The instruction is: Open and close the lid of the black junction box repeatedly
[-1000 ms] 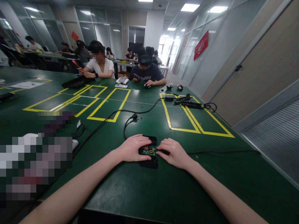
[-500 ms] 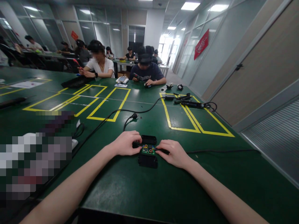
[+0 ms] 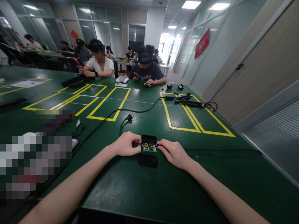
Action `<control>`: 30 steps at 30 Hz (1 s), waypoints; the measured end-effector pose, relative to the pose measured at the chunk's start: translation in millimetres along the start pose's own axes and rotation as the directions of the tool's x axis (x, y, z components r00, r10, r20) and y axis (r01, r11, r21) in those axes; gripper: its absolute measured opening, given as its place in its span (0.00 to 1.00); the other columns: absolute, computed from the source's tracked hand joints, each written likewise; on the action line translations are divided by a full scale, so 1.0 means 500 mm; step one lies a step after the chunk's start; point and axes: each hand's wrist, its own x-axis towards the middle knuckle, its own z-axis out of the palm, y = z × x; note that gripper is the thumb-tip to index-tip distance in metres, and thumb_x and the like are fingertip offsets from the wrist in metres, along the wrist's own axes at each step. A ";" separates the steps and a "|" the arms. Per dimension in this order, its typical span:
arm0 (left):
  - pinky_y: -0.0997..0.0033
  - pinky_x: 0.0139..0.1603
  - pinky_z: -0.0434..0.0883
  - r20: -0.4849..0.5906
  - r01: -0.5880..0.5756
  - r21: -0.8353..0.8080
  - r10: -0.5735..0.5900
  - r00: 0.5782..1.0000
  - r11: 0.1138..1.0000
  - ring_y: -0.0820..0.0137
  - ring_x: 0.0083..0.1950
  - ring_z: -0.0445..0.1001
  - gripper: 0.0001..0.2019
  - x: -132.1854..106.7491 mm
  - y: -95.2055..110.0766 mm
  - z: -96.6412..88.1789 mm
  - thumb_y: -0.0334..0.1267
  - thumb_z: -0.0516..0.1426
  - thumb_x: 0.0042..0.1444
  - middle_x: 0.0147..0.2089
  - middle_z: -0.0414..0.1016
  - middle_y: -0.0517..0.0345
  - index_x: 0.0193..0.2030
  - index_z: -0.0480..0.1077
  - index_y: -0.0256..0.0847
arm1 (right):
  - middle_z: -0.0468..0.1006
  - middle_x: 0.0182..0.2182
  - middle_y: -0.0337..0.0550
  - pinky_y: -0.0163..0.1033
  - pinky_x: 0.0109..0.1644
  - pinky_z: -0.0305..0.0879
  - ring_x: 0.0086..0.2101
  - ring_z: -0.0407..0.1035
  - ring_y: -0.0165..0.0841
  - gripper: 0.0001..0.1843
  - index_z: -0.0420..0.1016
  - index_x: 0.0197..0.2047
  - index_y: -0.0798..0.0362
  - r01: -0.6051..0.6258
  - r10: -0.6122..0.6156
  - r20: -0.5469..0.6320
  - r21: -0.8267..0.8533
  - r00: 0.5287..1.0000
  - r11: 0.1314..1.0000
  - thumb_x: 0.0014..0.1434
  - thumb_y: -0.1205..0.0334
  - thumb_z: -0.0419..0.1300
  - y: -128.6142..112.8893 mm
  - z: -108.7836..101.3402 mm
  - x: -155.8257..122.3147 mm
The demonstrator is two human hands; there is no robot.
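A green circuit board [image 3: 149, 148] with copper coils and coloured wires hangs between my two hands by its cables. My left hand [image 3: 128, 143] pinches the black cable at the board's left end; that cable leads to a black power plug [image 3: 129, 117]. Closed at the right end, my right hand [image 3: 171, 150] grips another black cable [image 3: 215, 150], which runs off to the right. Just behind the board lies one black plastic case half [image 3: 149, 138], its inside facing up. The other black case half [image 3: 148, 161] rests on the table nearer to me.
A long black cable [image 3: 130, 110] crosses the green table [image 3: 149, 193] to a black adapter [image 3: 169, 97]. Dark cabled tools [image 3: 191, 104] lie within yellow tape at the right. Two people [image 3: 147, 68] work across the table. Blurred pale objects fill the left foreground.
The circuit board has shifted slightly back towards the rear case half. The plug has slid a little left, and my right hand's fingers have moved a bit on the cable.
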 end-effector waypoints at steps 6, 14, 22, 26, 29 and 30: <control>0.76 0.28 0.54 0.228 0.113 -0.242 -0.057 0.972 0.964 0.77 0.25 0.57 0.07 0.000 0.006 -0.008 0.35 0.56 0.47 0.22 0.59 0.67 0.23 0.63 0.39 | 0.83 0.36 0.44 0.37 0.38 0.70 0.32 0.77 0.34 0.15 0.76 0.47 0.52 -0.015 0.007 0.172 0.043 0.985 0.999 0.76 0.60 0.48 -0.014 -0.014 -0.001; 0.76 0.26 0.55 0.359 0.199 -0.292 -0.085 0.929 0.936 0.76 0.23 0.58 0.07 0.000 0.007 -0.009 0.37 0.57 0.46 0.20 0.61 0.68 0.22 0.65 0.39 | 0.83 0.33 0.42 0.36 0.37 0.66 0.31 0.77 0.33 0.14 0.77 0.45 0.52 -0.071 0.048 0.337 0.055 0.940 0.996 0.76 0.61 0.50 -0.032 -0.029 0.006; 0.77 0.26 0.55 0.192 0.119 -0.049 -0.107 0.976 0.992 0.77 0.23 0.60 0.07 -0.002 0.000 0.003 0.36 0.60 0.48 0.21 0.65 0.67 0.23 0.69 0.38 | 0.84 0.35 0.42 0.36 0.36 0.66 0.32 0.78 0.34 0.11 0.78 0.44 0.50 -0.075 0.074 0.237 -0.007 0.969 0.997 0.75 0.59 0.54 -0.008 -0.015 0.001; 0.77 0.26 0.57 0.067 0.067 0.081 -0.072 0.995 0.994 0.76 0.23 0.63 0.05 0.000 -0.007 0.010 0.35 0.61 0.49 0.21 0.68 0.65 0.25 0.72 0.38 | 0.85 0.36 0.43 0.36 0.37 0.69 0.32 0.78 0.34 0.09 0.78 0.45 0.51 -0.077 0.075 0.141 0.011 0.987 0.997 0.73 0.59 0.57 0.011 -0.008 -0.004; 0.77 0.27 0.58 0.055 0.044 0.105 -0.050 0.997 0.993 0.75 0.23 0.65 0.04 -0.001 -0.009 0.009 0.35 0.61 0.49 0.21 0.69 0.64 0.26 0.74 0.38 | 0.85 0.36 0.43 0.36 0.36 0.70 0.32 0.79 0.34 0.08 0.78 0.45 0.51 -0.070 0.067 0.111 0.021 0.992 0.997 0.72 0.60 0.58 0.014 -0.008 -0.004; 0.77 0.27 0.58 0.055 0.042 0.105 -0.048 0.997 0.994 0.75 0.23 0.66 0.04 -0.001 -0.009 0.008 0.35 0.61 0.49 0.22 0.70 0.64 0.26 0.74 0.38 | 0.85 0.37 0.43 0.36 0.37 0.70 0.33 0.79 0.34 0.08 0.78 0.45 0.51 -0.069 0.067 0.104 0.022 0.992 0.997 0.72 0.60 0.58 0.013 -0.008 -0.003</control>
